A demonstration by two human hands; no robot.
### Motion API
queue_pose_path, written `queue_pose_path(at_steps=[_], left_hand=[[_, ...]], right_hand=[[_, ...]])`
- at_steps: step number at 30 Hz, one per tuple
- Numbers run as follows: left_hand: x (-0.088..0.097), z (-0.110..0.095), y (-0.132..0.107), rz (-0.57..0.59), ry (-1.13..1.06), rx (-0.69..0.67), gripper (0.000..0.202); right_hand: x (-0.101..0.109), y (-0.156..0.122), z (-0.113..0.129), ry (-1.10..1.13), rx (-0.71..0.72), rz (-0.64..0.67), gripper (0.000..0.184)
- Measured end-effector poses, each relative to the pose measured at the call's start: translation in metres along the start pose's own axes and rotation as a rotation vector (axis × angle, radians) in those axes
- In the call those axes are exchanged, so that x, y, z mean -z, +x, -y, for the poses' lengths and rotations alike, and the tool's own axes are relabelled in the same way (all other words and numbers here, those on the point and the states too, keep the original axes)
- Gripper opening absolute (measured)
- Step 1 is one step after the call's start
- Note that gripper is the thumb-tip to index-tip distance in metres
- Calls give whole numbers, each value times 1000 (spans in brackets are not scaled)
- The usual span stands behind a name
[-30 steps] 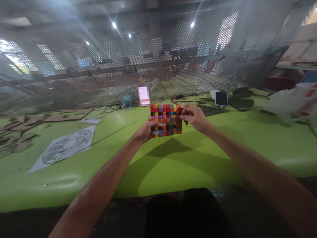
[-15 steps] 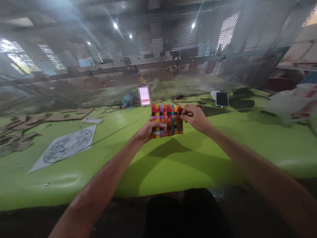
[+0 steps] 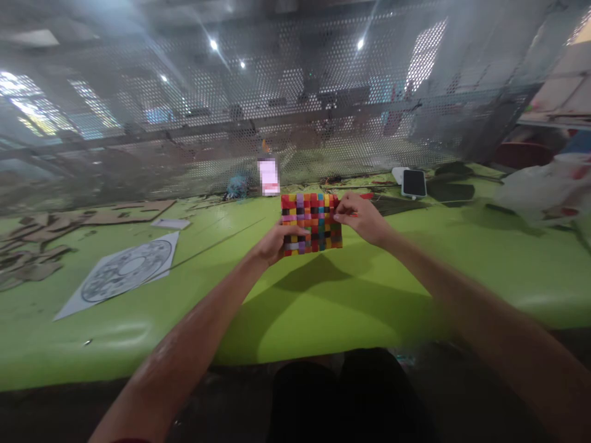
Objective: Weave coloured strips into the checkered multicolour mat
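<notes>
A small woven panel [image 3: 314,237] of multicoloured flat strips, in red, yellow, purple, black and blue, is held up above the green table. My left hand [image 3: 273,243] is closed on its left edge, the thumb lying across the front and the other fingers hidden behind. At the upper right edge, my right hand [image 3: 362,218] is closed in a pinch. A bit of red strip [image 3: 354,215] shows between its fingers. Whether that strip joins the panel is hidden by the fingers.
On the green table [image 3: 286,332] lie a printed circular pattern sheet [image 3: 133,263], cardboard scraps [image 3: 37,237] and a phone-like device [image 3: 414,183]. A blurred-out bright screen [image 3: 268,176] stands by the mesh panel [image 3: 314,135] at the back. A plastic bag [image 3: 545,187] rests at right.
My right fingers have shifted slightly at the panel's edge, and a bit of red strip now shows between them. My left hand keeps its hold.
</notes>
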State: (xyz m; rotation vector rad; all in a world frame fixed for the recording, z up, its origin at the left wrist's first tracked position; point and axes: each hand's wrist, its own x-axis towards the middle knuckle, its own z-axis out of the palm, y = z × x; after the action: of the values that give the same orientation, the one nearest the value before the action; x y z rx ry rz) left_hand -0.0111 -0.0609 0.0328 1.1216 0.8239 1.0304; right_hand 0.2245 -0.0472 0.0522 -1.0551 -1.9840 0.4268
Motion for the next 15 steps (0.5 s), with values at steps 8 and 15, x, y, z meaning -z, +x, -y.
queue_pose_path(at_steps=[8, 15], left_hand=[[0, -3, 0, 18, 44, -48, 44], [3, 2, 2, 30, 73, -35, 45]], right_hand=[[5, 0, 3, -108, -13, 98, 18], [0, -1, -7, -215, 114, 70, 20]])
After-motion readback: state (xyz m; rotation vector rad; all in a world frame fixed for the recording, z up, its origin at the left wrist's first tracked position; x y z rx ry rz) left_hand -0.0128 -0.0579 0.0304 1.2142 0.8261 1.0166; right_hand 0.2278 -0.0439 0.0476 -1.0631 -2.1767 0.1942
